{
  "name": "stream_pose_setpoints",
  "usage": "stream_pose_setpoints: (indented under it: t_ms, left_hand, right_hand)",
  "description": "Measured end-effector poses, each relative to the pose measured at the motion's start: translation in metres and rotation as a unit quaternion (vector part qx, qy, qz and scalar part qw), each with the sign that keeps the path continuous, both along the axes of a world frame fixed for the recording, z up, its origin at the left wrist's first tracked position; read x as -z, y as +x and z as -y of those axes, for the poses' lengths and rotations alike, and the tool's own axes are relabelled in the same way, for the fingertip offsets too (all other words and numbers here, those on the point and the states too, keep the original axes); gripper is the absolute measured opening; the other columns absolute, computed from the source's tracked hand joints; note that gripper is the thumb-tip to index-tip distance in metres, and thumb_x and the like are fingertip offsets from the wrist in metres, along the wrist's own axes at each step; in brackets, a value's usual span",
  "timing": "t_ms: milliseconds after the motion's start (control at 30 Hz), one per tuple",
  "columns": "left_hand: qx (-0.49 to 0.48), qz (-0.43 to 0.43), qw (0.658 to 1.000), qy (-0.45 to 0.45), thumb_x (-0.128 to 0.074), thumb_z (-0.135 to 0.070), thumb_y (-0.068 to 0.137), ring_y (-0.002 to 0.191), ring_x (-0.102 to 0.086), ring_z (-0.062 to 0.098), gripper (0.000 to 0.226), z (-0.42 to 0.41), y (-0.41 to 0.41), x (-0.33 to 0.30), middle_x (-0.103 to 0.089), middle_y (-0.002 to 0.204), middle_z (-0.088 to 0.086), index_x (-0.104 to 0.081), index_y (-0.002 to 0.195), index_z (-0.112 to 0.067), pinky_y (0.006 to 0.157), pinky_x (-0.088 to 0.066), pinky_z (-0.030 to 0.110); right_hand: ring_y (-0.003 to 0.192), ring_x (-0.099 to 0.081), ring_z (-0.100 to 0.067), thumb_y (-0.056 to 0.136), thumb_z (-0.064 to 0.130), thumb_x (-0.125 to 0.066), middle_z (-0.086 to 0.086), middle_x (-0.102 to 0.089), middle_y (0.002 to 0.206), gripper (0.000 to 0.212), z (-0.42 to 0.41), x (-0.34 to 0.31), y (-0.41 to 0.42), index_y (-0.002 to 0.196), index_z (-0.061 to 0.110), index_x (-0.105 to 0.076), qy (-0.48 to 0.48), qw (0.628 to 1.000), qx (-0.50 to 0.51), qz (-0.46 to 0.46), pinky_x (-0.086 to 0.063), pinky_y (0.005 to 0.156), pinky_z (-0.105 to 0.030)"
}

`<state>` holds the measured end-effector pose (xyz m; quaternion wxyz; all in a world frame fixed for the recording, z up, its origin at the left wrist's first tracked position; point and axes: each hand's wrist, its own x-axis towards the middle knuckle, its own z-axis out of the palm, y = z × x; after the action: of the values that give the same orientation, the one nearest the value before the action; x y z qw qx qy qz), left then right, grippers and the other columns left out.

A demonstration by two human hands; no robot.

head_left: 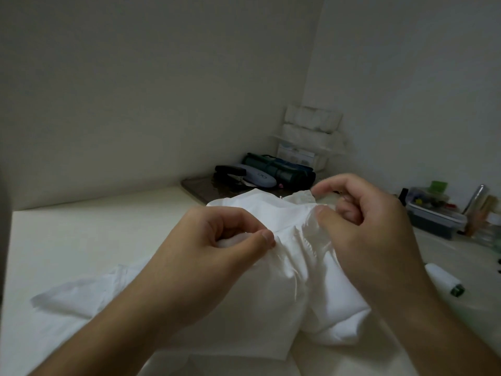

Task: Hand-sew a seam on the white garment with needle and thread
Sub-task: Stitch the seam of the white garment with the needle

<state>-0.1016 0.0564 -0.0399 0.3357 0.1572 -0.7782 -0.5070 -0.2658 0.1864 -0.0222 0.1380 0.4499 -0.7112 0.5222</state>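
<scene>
The white garment [284, 267] lies bunched on a pale table [81, 240], lifted in the middle between both hands. My left hand [217, 245] pinches a fold of the cloth between thumb and forefinger. My right hand [374, 229] grips the gathered cloth just to the right, thumb pressed on a puckered seam, fingers curled. No needle or thread is visible among the fingers. A spool of white thread [444, 279] lies on the table at the right, beside my right wrist.
At the back stand a dark tray [195, 189] with a black stapler [230, 172], a grey case and a green pouch [282, 169]. Stacked white packs [311, 131] fill the corner. A clear box of sewing bits [431, 213] and bottles sit far right.
</scene>
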Motion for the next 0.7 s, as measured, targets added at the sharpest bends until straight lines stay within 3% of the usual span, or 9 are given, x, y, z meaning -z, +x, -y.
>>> stream_pose_setpoints:
  t_ms: [100, 200, 333, 567, 633, 700]
  left_hand:
    - [0.009, -0.002, 1.000, -0.009, -0.073, -0.036, 0.093, 0.058, -0.063, -0.002, 0.015, 0.001, 0.001, 0.000, -0.074, 0.068, -0.010, -0.083, 0.082, -0.032, 0.054, -0.043, 0.014]
    - [0.019, -0.010, 1.000, -0.020, -0.073, -0.038, 0.092, 0.066, -0.064, 0.006, 0.014, 0.003, -0.001, 0.001, -0.076, 0.073, -0.001, -0.082, 0.084, -0.031, 0.062, -0.047, 0.028]
    - [0.010, -0.003, 1.000, -0.017, -0.073, -0.038, 0.090, 0.068, -0.069, 0.004, 0.012, 0.003, -0.001, 0.001, -0.078, 0.075, -0.005, -0.083, 0.084, -0.033, 0.061, -0.050, 0.020]
    - [-0.006, 0.002, 1.000, 0.019, -0.075, -0.027, 0.094, 0.049, -0.057, -0.006, 0.019, 0.000, 0.000, 0.000, -0.069, 0.059, -0.015, -0.083, 0.077, -0.026, 0.047, -0.038, 0.006]
    - [-0.007, 0.005, 1.000, 0.021, -0.075, -0.026, 0.094, 0.045, -0.055, -0.006, 0.020, -0.001, -0.001, -0.001, -0.068, 0.057, -0.015, -0.083, 0.076, -0.024, 0.043, -0.035, 0.006]
    - [-0.003, 0.003, 1.000, 0.012, -0.075, -0.028, 0.093, 0.051, -0.059, -0.005, 0.018, -0.001, 0.000, -0.002, -0.072, 0.062, -0.012, -0.083, 0.078, -0.026, 0.049, -0.039, 0.008]
  right_hand:
    - [0.059, -0.042, -0.006, 0.093, 0.013, -0.073, 0.012, -0.038, 0.062, 0.024, -0.003, -0.001, 0.008, 0.102, 0.035, -0.075, 0.061, 0.989, -0.133, -0.009, -0.041, 0.057, -0.020]
    - [0.065, -0.051, -0.010, 0.090, 0.027, -0.074, 0.007, -0.051, 0.066, 0.009, 0.003, 0.004, 0.011, 0.090, 0.035, -0.078, 0.108, 0.981, -0.153, -0.053, -0.043, 0.062, -0.018]
    - [0.061, -0.051, -0.012, 0.091, 0.019, -0.079, -0.002, -0.057, 0.065, 0.016, 0.004, 0.006, 0.008, 0.078, 0.028, -0.075, 0.080, 0.988, -0.123, -0.053, -0.042, 0.059, -0.019]
    - [0.048, -0.049, -0.003, 0.094, 0.014, -0.074, 0.018, -0.045, 0.044, 0.023, 0.002, 0.006, 0.000, 0.074, 0.023, -0.070, 0.025, 0.999, 0.045, -0.005, -0.039, 0.050, -0.009]
    - [0.049, -0.046, -0.005, 0.095, 0.010, -0.071, 0.015, -0.043, 0.049, 0.021, 0.000, 0.003, 0.001, 0.087, 0.029, -0.073, 0.019, 0.999, 0.028, -0.005, -0.040, 0.051, -0.012]
    - [0.056, -0.042, -0.005, 0.093, 0.007, -0.071, 0.012, -0.039, 0.060, 0.030, -0.002, 0.000, 0.005, 0.102, 0.035, -0.074, 0.039, 0.997, -0.061, 0.001, -0.041, 0.055, -0.016]
